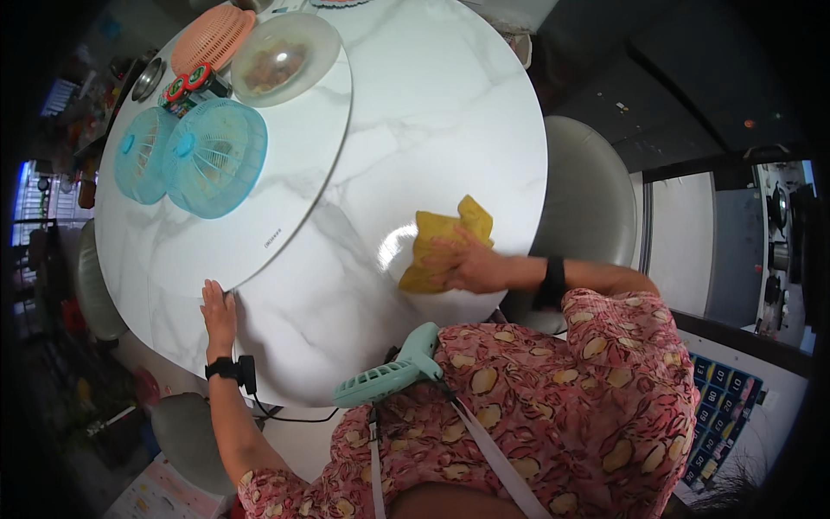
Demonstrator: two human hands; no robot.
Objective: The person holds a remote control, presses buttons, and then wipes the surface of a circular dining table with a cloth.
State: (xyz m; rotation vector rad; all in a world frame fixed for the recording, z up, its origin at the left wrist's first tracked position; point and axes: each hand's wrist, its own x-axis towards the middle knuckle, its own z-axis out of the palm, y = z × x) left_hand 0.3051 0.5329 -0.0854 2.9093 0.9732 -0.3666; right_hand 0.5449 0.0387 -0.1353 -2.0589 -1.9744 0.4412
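Note:
A yellow cloth (424, 275) lies partly crumpled on the white marbled table (450, 104), near its right front edge. My right hand (471, 261) holds it against the tabletop, fingers over the cloth and thumb toward its far side. At the left, my left hand (219, 316) is open, its fingers stretched out and touching the near rim of the round white turntable (298, 186). A black band with a small device (232, 370) is on my left wrist, and a plain black band (554, 281) on my right.
Two blue mesh covers (226, 177), red-lidded jars (194, 82), a translucent domed cover over food (281, 62) and an orange basket (207, 41) crowd the turntable's far left. A mint-green fan (389, 376) hangs at my chest. Grey chairs (584, 195) flank the table.

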